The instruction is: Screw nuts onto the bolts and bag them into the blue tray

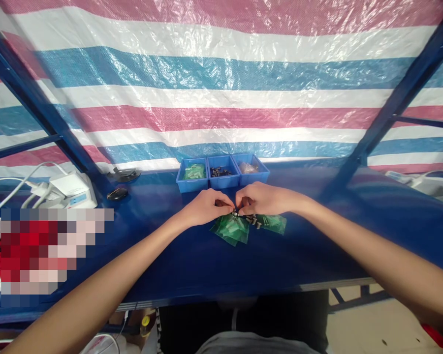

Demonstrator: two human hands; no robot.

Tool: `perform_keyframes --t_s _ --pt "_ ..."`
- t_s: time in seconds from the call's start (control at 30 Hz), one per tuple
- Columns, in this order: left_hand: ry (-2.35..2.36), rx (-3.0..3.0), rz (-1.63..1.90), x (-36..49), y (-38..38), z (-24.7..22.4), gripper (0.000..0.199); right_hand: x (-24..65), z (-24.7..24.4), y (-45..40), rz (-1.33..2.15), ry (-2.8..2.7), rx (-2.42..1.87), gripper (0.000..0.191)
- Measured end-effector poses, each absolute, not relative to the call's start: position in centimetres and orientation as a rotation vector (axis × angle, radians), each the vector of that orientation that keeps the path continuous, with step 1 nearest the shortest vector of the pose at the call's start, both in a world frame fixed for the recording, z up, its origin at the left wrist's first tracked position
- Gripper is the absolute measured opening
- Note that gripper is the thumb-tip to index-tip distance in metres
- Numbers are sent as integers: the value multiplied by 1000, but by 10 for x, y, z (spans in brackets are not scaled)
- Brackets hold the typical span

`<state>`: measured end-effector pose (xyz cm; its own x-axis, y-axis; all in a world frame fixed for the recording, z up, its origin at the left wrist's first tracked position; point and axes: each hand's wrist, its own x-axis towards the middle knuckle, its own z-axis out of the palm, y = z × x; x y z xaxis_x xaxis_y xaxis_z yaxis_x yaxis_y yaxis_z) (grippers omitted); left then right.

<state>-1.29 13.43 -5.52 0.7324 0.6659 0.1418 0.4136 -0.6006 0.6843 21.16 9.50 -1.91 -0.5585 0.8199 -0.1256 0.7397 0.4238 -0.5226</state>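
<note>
My left hand (210, 206) and my right hand (260, 199) meet over the blue table, fingertips pinched close together. Between them is something small and metallic, too small to name. Under and in front of my fingertips lie several green plastic bags (232, 230). More green bags (275, 223) lie below my right hand, with small dark metal pieces (253, 221) beside them. Just behind my hands stand three joined blue bins: the left one (192, 185) holds green bags, the middle one (224, 182) dark small parts, the right one (260, 177) clear bags.
At the left are a white power strip (79, 196) with plugs and cables, a dark oval object (118, 193) and a blurred red and white area. White objects (435, 186) lie far right. Blue metal posts rise at both sides before a striped sheet (221, 118).
</note>
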Motion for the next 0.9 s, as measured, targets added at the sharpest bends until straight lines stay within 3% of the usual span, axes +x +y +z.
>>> perform_keyframes --t_s 0.5,0.9 --pt "858 2356 652 -19 139 -59 23 203 -38 100 651 -2381 -1341 13" --pt "844 1900 844 -16 141 -58 20 191 -46 98 547 -2132 -1203 16"
